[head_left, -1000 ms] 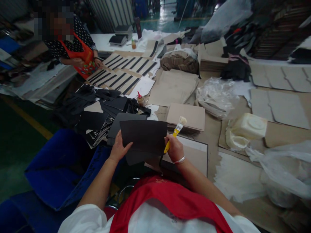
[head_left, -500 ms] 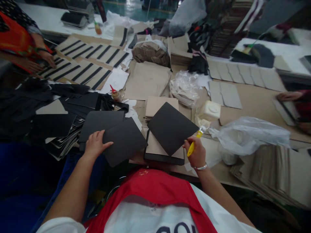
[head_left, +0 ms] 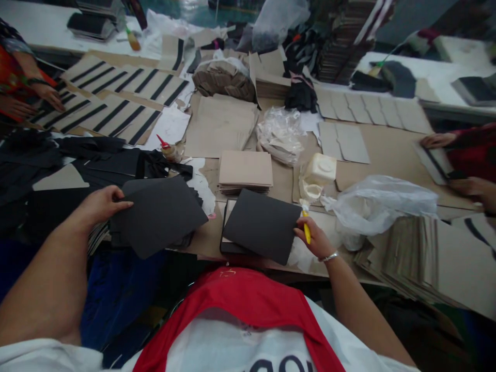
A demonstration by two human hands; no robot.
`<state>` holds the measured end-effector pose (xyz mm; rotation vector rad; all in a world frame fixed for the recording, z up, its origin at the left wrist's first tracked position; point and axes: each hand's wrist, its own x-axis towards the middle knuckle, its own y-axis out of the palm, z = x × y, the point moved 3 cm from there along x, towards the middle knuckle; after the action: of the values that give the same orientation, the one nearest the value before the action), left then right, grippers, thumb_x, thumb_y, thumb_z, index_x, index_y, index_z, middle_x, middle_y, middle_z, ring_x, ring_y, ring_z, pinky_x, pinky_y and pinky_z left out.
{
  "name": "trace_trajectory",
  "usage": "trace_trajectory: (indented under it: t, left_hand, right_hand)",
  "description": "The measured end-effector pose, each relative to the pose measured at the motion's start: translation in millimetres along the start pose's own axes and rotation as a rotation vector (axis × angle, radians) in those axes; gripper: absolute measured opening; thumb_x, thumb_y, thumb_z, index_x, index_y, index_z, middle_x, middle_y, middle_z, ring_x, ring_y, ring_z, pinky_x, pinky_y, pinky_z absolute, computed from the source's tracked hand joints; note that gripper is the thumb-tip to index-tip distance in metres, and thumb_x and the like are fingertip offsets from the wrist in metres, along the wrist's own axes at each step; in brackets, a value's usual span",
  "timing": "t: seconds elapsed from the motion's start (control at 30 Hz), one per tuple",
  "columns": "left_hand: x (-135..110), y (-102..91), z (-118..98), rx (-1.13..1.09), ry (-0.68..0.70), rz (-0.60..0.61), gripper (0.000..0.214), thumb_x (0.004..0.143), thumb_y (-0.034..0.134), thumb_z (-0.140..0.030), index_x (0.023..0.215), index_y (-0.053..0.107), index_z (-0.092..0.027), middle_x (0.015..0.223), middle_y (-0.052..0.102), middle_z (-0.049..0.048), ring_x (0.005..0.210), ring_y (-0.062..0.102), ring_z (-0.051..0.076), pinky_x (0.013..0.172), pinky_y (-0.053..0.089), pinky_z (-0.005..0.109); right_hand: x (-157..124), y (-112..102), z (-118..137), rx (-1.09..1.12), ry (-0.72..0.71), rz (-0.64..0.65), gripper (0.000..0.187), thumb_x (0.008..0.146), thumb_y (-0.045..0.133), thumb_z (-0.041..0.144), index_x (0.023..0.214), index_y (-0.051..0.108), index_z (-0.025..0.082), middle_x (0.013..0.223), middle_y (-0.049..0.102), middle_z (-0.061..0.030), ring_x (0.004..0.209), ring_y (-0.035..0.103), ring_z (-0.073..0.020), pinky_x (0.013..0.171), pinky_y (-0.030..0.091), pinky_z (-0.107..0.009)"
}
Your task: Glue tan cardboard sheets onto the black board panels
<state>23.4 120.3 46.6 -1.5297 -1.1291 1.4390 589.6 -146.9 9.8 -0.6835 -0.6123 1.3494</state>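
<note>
My right hand (head_left: 315, 242) grips a yellow-handled brush (head_left: 306, 227) and also pinches the right corner of a black sheet (head_left: 261, 225). That sheet lies tilted over a black-edged board (head_left: 225, 243) at the table's near edge. My left hand (head_left: 101, 202) is closed on the left edge of another black sheet (head_left: 160, 213), which rests on a pile of black sheets (head_left: 77, 201).
A stack of tan cards (head_left: 245, 170), a white glue tub (head_left: 320, 173) and clear plastic bags (head_left: 382, 204) lie just beyond. Stacked boards (head_left: 430, 258) sit at right. Other people's hands work at far left (head_left: 46, 95) and far right (head_left: 437, 140). Striped boards (head_left: 116, 98) cover the back left.
My right hand has lowered the black sheet flatter onto the board. My left hand has slid left along the other black sheet and taken its edge. The view has turned right.
</note>
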Motion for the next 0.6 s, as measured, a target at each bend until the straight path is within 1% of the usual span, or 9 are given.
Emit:
trace_trajectory:
  t: [0.07, 0.1, 0.17, 0.2, 0.27, 0.3, 0.4, 0.5, 0.6]
  left_hand:
    - [7.7, -13.1, -4.1, 0.063, 0.029, -0.133, 0.044, 0.061, 0.063, -0.054, 0.081, 0.055, -0.016, 0.077, 0.058, 0.0052, 0.077, 0.056, 0.024, 0.069, 0.044, 0.034]
    - [5.7, -15.4, -14.0, 0.084, 0.072, -0.224, 0.045, 0.063, 0.063, -0.054, 0.084, 0.056, -0.016, 0.083, 0.059, 0.0088, 0.084, 0.056, 0.028, 0.072, 0.044, 0.039]
    - [-12.0, -7.3, -50.3, 0.099, 0.195, -0.412, 0.045, 0.07, 0.059, -0.051, 0.095, 0.058, -0.014, 0.098, 0.059, 0.0149, 0.096, 0.053, 0.033, 0.079, 0.043, 0.046]
    - [-26.5, 4.1, -75.8, 0.077, 0.287, -0.47, 0.042, 0.076, 0.054, -0.047, 0.102, 0.057, -0.014, 0.106, 0.057, 0.0157, 0.101, 0.051, 0.033, 0.083, 0.042, 0.048]
    - [-59.4, 41.2, -133.7, -0.013, 0.473, -0.43, 0.036, 0.083, 0.049, -0.041, 0.106, 0.056, -0.014, 0.108, 0.057, 0.0134, 0.103, 0.051, 0.028, 0.088, 0.042, 0.043]
    - [-75.0, 63.9, -162.6, -0.075, 0.544, -0.356, 0.033, 0.084, 0.049, -0.039, 0.105, 0.057, -0.015, 0.105, 0.058, 0.0114, 0.102, 0.052, 0.025, 0.089, 0.042, 0.039]
    - [-104.7, 128.0, -230.0, -0.226, 0.572, -0.167, 0.029, 0.083, 0.053, -0.04, 0.1, 0.059, -0.017, 0.098, 0.059, 0.0092, 0.092, 0.055, 0.02, 0.085, 0.044, 0.032]
    - [-105.3, 164.2, -259.2, -0.305, 0.449, -0.093, 0.024, 0.079, 0.06, -0.038, 0.089, 0.061, -0.016, 0.092, 0.058, 0.0086, 0.087, 0.056, 0.02, 0.08, 0.044, 0.031]
    - [-98.4, 172.4, -260.6, -0.353, 0.344, -0.026, 0.021, 0.076, 0.063, -0.037, 0.074, 0.058, -0.016, 0.08, 0.056, 0.0058, 0.079, 0.055, 0.019, 0.072, 0.043, 0.029]
  right_hand:
    - [10.1, 12.5, -15.8, -0.055, 0.061, 0.051, 0.016, 0.079, 0.052, 0.029, 0.093, 0.048, 0.022, 0.075, 0.059, -0.0009, 0.058, 0.056, -0.0136, 0.056, 0.044, -0.025]
    - [13.9, 17.0, -21.2, -0.091, 0.082, 0.068, 0.017, 0.078, 0.051, 0.027, 0.094, 0.049, 0.022, 0.075, 0.06, -0.0012, 0.056, 0.056, -0.0137, 0.056, 0.043, -0.025]
    - [18.3, 23.0, -27.1, -0.152, 0.098, 0.096, 0.019, 0.078, 0.05, 0.025, 0.098, 0.05, 0.022, 0.076, 0.062, -0.0024, 0.057, 0.056, -0.0143, 0.056, 0.042, -0.025]
    - [19.2, 24.9, -28.2, -0.177, 0.097, 0.107, 0.02, 0.079, 0.049, 0.024, 0.099, 0.051, 0.022, 0.077, 0.063, -0.0032, 0.058, 0.057, -0.0149, 0.057, 0.042, -0.026]
    - [19.3, 27.9, -29.1, -0.222, 0.09, 0.125, 0.021, 0.079, 0.048, 0.022, 0.101, 0.052, 0.021, 0.08, 0.064, -0.005, 0.063, 0.06, -0.0164, 0.059, 0.043, -0.026]
    - [19.1, 29.5, -29.4, -0.243, 0.086, 0.13, 0.022, 0.08, 0.048, 0.021, 0.101, 0.052, 0.021, 0.082, 0.065, -0.0059, 0.066, 0.061, -0.0172, 0.061, 0.044, -0.026]
    - [18.4, 35.1, -31.1, -0.286, 0.078, 0.109, 0.022, 0.08, 0.048, 0.019, 0.102, 0.054, 0.021, 0.086, 0.065, -0.0073, 0.072, 0.062, -0.0187, 0.065, 0.045, -0.028]
    - [17.8, 40.3, -33.8, -0.287, 0.058, 0.058, 0.022, 0.081, 0.047, 0.019, 0.101, 0.053, 0.02, 0.088, 0.065, -0.0079, 0.076, 0.062, -0.0195, 0.068, 0.047, -0.029]
    - [15.9, 42.2, -35.8, -0.228, 0.049, -0.021, 0.02, 0.081, 0.047, 0.023, 0.1, 0.051, 0.02, 0.089, 0.064, -0.0081, 0.074, 0.062, -0.0196, 0.066, 0.047, -0.03]
